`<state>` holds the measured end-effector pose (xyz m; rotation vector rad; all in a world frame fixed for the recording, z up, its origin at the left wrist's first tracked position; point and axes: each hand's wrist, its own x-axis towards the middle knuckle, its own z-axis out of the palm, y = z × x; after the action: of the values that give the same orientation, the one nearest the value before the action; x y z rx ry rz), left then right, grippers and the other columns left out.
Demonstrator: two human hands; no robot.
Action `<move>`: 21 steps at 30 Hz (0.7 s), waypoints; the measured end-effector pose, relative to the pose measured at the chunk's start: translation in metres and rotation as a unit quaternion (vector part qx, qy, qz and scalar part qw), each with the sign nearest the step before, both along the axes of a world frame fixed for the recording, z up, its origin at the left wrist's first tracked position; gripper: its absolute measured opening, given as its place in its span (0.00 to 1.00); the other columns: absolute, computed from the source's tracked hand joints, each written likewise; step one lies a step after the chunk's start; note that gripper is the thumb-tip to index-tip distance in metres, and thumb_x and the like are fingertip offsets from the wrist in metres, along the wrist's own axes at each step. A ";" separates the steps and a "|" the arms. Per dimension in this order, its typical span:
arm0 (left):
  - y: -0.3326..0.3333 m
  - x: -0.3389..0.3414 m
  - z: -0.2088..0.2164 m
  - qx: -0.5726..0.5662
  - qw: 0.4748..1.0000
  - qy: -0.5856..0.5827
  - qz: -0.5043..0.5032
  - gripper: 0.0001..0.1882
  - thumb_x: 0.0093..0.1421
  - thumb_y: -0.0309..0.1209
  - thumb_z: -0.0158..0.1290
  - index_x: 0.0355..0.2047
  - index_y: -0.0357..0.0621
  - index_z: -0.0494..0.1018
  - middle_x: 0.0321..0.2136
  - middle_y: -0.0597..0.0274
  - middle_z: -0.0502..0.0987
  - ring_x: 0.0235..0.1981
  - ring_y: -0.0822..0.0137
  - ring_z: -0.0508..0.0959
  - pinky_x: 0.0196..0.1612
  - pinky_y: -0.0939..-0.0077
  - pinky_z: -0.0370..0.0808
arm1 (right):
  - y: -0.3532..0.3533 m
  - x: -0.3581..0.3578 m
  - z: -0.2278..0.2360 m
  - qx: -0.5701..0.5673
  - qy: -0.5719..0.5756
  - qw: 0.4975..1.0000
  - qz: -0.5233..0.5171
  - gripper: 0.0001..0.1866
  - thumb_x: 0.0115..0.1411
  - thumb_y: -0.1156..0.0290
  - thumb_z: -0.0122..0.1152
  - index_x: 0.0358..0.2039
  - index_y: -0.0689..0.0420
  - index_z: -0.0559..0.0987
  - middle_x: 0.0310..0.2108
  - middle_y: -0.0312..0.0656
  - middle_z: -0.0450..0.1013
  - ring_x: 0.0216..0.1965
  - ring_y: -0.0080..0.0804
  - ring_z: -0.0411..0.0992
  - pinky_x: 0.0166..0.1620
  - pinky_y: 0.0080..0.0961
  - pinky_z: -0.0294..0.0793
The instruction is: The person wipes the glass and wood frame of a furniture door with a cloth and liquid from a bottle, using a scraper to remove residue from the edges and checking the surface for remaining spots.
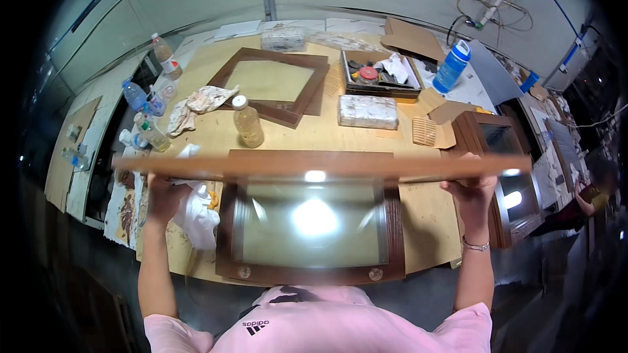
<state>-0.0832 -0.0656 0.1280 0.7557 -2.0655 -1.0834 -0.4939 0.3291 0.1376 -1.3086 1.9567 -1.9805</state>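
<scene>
I hold up a brown wooden-framed panel (275,166), seen nearly edge-on and slightly blurred, across my front above the table. My left hand (165,195) grips its left end from below, and my right hand (472,191) grips its right end; the fingers of both are partly hidden by it. Beneath lies a glass panel in a dark brown wooden frame (226,248), a bright lamp reflected in its pane. Two round clear discs show on its near rail. A crumpled white cloth (198,219) lies beside my left hand.
Behind stand a capped bottle of yellowish liquid (248,124), a stained rag (196,108), empty brown frames (307,95), a wrapped white block (367,111), an open box (383,85) and a blue bottle (453,67). Stacked glazed frames (463,137) stand at right; several bottles at left. Another person (589,199) is far right.
</scene>
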 end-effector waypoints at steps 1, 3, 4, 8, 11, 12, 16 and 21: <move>-0.008 0.008 -0.008 -0.009 1.000 -0.003 -0.009 0.14 0.56 0.30 0.61 0.40 0.32 0.79 0.40 0.55 0.82 0.43 0.66 0.81 0.50 0.73 0.76 | -0.008 0.004 0.001 0.002 0.013 1.000 0.021 0.13 0.47 0.82 0.72 0.33 0.66 0.78 0.33 0.43 0.78 0.37 0.31 0.76 0.43 0.27 0.76; -0.013 0.012 -0.017 -0.096 0.992 0.036 -0.067 0.25 0.63 0.45 0.56 0.45 0.30 0.78 0.43 0.52 0.81 0.46 0.66 0.80 0.52 0.73 0.75 | -0.014 0.012 0.008 0.047 0.202 0.978 0.012 0.13 0.57 0.69 0.65 0.27 0.67 0.76 0.30 0.50 0.78 0.35 0.40 0.79 0.45 0.35 0.80; -0.006 0.010 -0.018 -0.095 0.992 0.020 -0.079 0.32 0.64 0.52 0.51 0.47 0.29 0.77 0.47 0.51 0.80 0.48 0.65 0.80 0.54 0.72 0.74 | -0.012 0.012 0.003 0.062 0.207 0.976 0.015 0.12 0.55 0.71 0.66 0.27 0.68 0.77 0.30 0.51 0.78 0.36 0.41 0.80 0.46 0.36 0.81; 0.016 0.017 -0.053 0.055 0.991 0.123 -0.006 0.24 0.64 0.42 0.53 0.47 0.30 0.77 0.45 0.52 0.80 0.45 0.63 0.80 0.54 0.73 0.74 | 0.003 0.023 -0.029 0.109 0.223 0.968 0.039 0.13 0.50 0.74 0.68 0.33 0.70 0.79 0.37 0.54 0.80 0.43 0.46 0.81 0.51 0.36 0.79; 0.027 0.026 -0.081 0.028 0.990 0.125 0.058 0.16 0.58 0.29 0.60 0.45 0.33 0.78 0.42 0.52 0.82 0.40 0.62 0.82 0.49 0.76 0.76 | 0.014 0.035 -0.056 0.132 0.266 0.955 0.008 0.09 0.53 0.81 0.64 0.36 0.66 0.80 0.41 0.51 0.79 0.46 0.44 0.80 0.50 0.30 0.80; 0.027 0.028 -0.090 -0.156 0.984 0.073 0.049 0.16 0.57 0.28 0.60 0.45 0.34 0.78 0.41 0.50 0.82 0.38 0.61 0.83 0.46 0.76 0.77 | 0.019 0.035 -0.066 0.140 0.295 0.945 0.004 0.08 0.53 0.81 0.64 0.36 0.65 0.80 0.42 0.50 0.79 0.46 0.44 0.80 0.50 0.30 0.80; 0.041 0.038 -0.099 -0.425 0.898 -0.105 0.051 0.18 0.54 0.24 0.58 0.46 0.44 0.79 0.40 0.52 0.82 0.33 0.58 0.83 0.33 0.70 0.77 | 0.028 0.039 -0.094 0.188 0.418 0.889 0.006 0.07 0.54 0.82 0.62 0.35 0.61 0.79 0.43 0.47 0.79 0.48 0.43 0.79 0.47 0.29 0.83; 0.037 0.053 -0.140 -0.466 0.869 -0.155 0.066 0.23 0.52 0.21 0.54 0.50 0.49 0.79 0.39 0.60 0.83 0.30 0.60 0.82 0.31 0.68 0.76 | 0.029 0.043 -0.124 0.208 0.492 0.845 0.008 0.06 0.54 0.82 0.62 0.32 0.59 0.76 0.44 0.45 0.78 0.50 0.42 0.79 0.46 0.29 0.83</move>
<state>-0.0304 -0.0286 -0.0117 0.5508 -2.3917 0.1972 -0.4513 0.3580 0.0138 -2.4243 2.4573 -0.7250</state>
